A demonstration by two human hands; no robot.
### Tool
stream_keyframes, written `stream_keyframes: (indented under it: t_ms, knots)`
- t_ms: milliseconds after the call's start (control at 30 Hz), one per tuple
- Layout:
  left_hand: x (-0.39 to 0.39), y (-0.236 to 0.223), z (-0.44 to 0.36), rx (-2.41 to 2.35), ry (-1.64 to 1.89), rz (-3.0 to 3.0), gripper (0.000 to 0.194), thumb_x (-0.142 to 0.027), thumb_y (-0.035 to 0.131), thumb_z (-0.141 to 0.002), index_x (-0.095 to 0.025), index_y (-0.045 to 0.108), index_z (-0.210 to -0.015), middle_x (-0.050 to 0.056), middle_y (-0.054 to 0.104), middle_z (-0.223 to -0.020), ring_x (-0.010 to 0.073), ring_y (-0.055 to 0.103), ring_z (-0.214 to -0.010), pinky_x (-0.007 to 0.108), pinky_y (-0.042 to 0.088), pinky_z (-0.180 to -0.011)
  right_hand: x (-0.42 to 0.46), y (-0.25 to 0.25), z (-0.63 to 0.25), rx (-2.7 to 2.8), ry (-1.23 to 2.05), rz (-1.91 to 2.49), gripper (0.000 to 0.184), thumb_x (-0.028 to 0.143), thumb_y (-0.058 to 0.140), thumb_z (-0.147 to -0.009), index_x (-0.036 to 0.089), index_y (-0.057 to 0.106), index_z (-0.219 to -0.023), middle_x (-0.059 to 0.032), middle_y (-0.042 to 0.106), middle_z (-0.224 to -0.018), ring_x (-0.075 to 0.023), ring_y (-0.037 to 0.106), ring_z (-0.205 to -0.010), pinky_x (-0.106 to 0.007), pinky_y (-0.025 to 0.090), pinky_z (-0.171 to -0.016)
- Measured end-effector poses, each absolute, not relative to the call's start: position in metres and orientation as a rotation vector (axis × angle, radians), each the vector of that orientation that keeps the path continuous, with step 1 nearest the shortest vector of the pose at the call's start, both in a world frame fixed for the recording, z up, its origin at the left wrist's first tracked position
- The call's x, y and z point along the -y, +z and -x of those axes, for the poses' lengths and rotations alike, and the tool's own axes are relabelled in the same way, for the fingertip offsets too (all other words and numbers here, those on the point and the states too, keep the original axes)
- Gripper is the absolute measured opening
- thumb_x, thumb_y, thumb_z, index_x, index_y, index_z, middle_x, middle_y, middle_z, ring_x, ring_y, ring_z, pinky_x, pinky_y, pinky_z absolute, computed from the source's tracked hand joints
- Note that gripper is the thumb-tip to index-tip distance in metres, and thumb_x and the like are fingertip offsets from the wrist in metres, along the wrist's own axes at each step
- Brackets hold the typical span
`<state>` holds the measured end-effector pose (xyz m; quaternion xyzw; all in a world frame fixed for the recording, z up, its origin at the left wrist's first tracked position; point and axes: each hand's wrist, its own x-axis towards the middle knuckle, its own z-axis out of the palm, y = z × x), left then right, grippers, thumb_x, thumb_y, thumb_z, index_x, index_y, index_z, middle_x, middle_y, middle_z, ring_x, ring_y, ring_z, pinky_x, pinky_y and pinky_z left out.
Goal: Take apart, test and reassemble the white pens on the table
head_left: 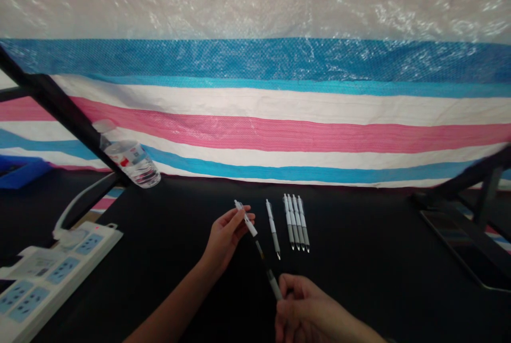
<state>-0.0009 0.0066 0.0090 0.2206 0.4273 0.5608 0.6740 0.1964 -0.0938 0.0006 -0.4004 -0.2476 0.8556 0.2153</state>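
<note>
Item: one pen (260,248), parted, over the surface (359,236), inward from its far edge. My left hand (228,232): grip closed on the white barrel (250,227). My right hand (302,308): grip closed on the grey section (275,285). Refill (261,252): between. Handling, I judge: parts aligned, pressure light, refill unbent. Pose: left hand nearer the far edge, right hand lower, fingers curled.

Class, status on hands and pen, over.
Left hand holds white barrel; right hand holds grey grip. Pen apart, refill between. Five other pens alongside, not blocking.
</note>
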Motion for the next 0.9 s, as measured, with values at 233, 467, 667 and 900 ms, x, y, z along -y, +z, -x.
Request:
stream_keyframes:
  t_ms: [233, 467, 667, 900]
  knots:
    - [-0.002, 0.013, -0.003, -0.952, 1.201, -0.513, 0.044, -0.038, 0.095, -0.059, -0.010, 0.081, -0.090, 0.010, 0.079, -0.078, 0.0160, 0.071, -0.071, 0.022, 0.057, -0.068, 0.095, -0.005, -0.198, 0.689, 2.379, 1.043, 0.052, 0.043, 0.084, -0.068, 0.022, 0.039, -0.085, -0.0032, 0.075, -0.062, -0.0097, 0.063, -0.042, -0.012, 0.036, -0.037]
    - [0.014, 0.016, -0.014, -0.883, 0.973, -0.672, 0.039, -0.040, 0.093, -0.063, -0.012, 0.080, -0.085, 0.010, 0.078, -0.077, 0.0181, 0.072, -0.071, 0.027, 0.058, -0.070, 0.093, -0.008, -0.199, 0.673, 2.328, 0.992, 0.048, 0.044, 0.080, -0.074, 0.022, 0.039, -0.086, -0.0007, 0.072, -0.064, -0.0106, 0.063, -0.041, -0.014, 0.037, -0.037]
    - [0.015, 0.011, -0.013, -0.908, 0.943, -0.783, 0.036, -0.042, 0.092, -0.065, -0.015, 0.080, -0.085, 0.005, 0.075, -0.080, 0.0164, 0.070, -0.070, 0.025, 0.057, -0.067, 0.094, -0.014, -0.198, 0.656, 2.310, 0.971, 0.051, 0.052, 0.081, -0.073, 0.021, 0.041, -0.085, -0.0012, 0.071, -0.062, -0.0078, 0.057, -0.035, -0.014, 0.029, -0.033]
    - [0.013, 0.014, -0.014, -0.871, 0.952, -0.725, 0.038, -0.040, 0.092, -0.064, -0.013, 0.081, -0.088, 0.006, 0.073, -0.080, 0.0172, 0.070, -0.071, 0.028, 0.058, -0.071, 0.092, -0.005, -0.197, 0.614, 2.306, 0.988, 0.053, 0.062, 0.073, -0.078, 0.014, 0.054, -0.090, -0.0100, 0.075, -0.076, -0.0101, 0.062, -0.040, -0.015, 0.029, -0.033]
